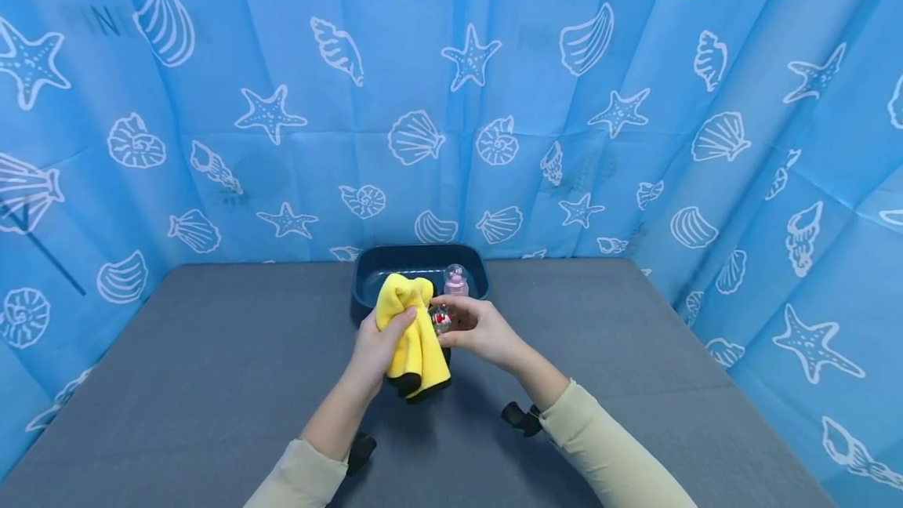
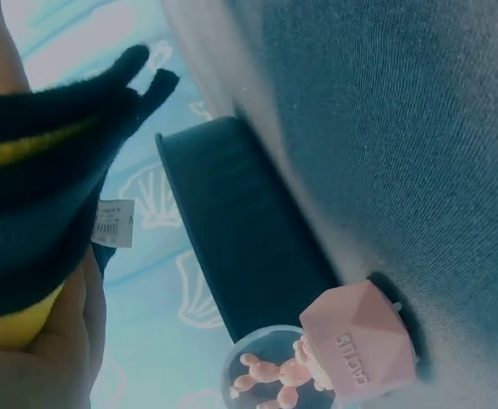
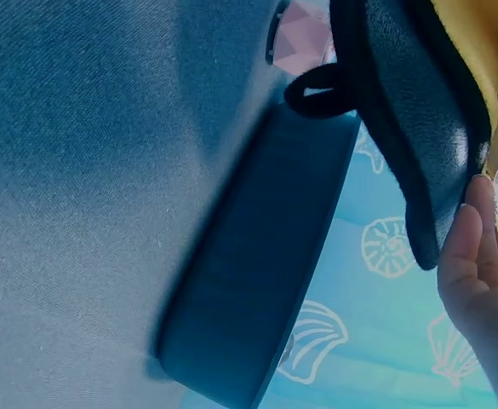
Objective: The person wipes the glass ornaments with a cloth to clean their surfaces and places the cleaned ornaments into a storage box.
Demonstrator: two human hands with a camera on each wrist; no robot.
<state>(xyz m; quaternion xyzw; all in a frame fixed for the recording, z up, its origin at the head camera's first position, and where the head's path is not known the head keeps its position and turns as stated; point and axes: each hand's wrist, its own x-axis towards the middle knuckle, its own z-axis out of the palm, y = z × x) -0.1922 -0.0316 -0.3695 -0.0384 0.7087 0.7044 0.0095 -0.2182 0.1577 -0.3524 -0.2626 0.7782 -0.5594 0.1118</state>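
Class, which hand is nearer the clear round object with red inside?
Right: the right hand holds the clear round object. The left hand is left of it, gripping the yellow cloth.

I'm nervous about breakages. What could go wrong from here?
The clear globe might slip, as the right grip holds it only between thumb and fingers. The yellow cloth hangs loosely from the left grip, so its lower end could brush the nearby pink ornament and perhaps tip it over.
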